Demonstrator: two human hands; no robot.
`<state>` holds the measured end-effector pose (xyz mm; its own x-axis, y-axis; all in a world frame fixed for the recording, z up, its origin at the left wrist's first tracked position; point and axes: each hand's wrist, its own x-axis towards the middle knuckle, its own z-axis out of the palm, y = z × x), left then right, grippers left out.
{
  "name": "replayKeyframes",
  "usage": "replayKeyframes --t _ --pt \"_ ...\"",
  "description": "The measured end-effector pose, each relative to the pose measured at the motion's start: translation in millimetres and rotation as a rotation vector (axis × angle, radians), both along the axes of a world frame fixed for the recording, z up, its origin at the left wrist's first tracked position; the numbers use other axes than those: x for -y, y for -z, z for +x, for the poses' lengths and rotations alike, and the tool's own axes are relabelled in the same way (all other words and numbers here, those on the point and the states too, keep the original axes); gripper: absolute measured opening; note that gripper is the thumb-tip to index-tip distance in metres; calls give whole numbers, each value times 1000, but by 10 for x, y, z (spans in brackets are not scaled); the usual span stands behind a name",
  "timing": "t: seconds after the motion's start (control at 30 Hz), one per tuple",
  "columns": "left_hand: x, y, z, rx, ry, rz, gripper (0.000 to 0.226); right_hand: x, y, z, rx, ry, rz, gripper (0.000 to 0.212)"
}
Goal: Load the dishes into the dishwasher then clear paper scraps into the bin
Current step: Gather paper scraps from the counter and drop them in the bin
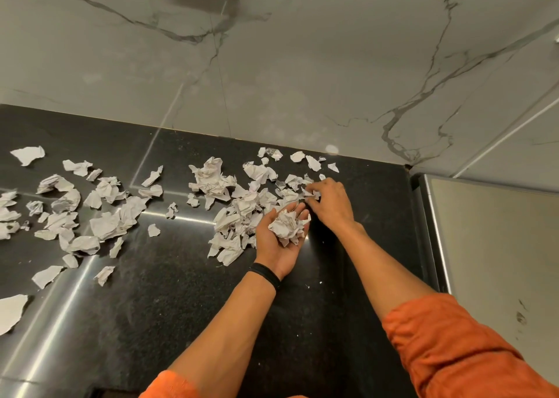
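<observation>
Toward the back right of the black counter (181,291), the right hand (330,201) pinches loose paper scraps (211,179) while the left hand (276,243), cupped palm-up beside it, cradles a crumpled wad (287,224); featherlight, soft and crushable, they probably gather best scooped in clumps.

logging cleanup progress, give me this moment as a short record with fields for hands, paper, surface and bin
left hand: palm up, cradling a crumpled paper wad; black wristband on the wrist
right hand: fingertips pinching a small scrap at the pile's edge
paper scraps: many, in two loose clusters
surface: black countertop against a marble-veined wall
bin: not in view
dishes: none in view
</observation>
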<state>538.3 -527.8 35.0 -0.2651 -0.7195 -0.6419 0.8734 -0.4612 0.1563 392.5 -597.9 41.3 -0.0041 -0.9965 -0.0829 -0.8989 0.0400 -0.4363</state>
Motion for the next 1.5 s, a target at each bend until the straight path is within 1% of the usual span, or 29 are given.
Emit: replayKeyframes --t 0.07,0.17,0.23,0.33,0.4,0.5,0.6,0.7,0.8,0.9,1.0,1.1,1.23,1.33,1.4,1.5 --pt "1 24 33 4 -3 -5 43 -5 -2 11 -63 -2 -51 23" --pt "-18 19 46 12 -2 -13 44 -87 -8 -37 -23 40 -77 15" --pt "-31 16 37 23 8 -17 43 -182 -33 -95 97 117 -63 15" --pt "-52 0 10 32 22 -28 44 -342 -152 -201 350 268 -60 13" --pt "-57 -2 -8 47 30 -32 44 -437 -229 -271 490 315 -70 13" --pt "-70 -25 -43 69 38 -24 44 -589 -356 -343 653 313 -74 14" --pt "-78 -62 -86 88 32 -18 46 -714 -483 -301 742 252 -27 15" --pt "-109 -98 -140 76 30 -9 45 -795 -586 -183 726 154 1 16" --pt "-145 -127 -180 59 30 -11 43 -836 -669 -66 611 83 17 17" --pt "-150 -152 -174 52 22 5 40 -877 -707 29 525 35 45 22" --pt "-142 -163 -158 28 -5 -6 39 -874 -732 58 512 63 23 25" --pt "-140 -146 -164 -1 -27 -20 39 -847 -795 29 580 105 -27 24" --pt "-150 -169 -160 -23 -10 -37 41 -835 -852 24 520 67 -47 12" --pt "-146 -169 -147 -21 13 -62 46 -804 -842 33 542 83 -49 5" --pt "-147 -172 -136 -20 27 -77 46 -774 -823 42 543 93 -25 9" --pt "-144 -148 -120 -17 45 -74 42 -750 -779 77 456 65 -7 17"
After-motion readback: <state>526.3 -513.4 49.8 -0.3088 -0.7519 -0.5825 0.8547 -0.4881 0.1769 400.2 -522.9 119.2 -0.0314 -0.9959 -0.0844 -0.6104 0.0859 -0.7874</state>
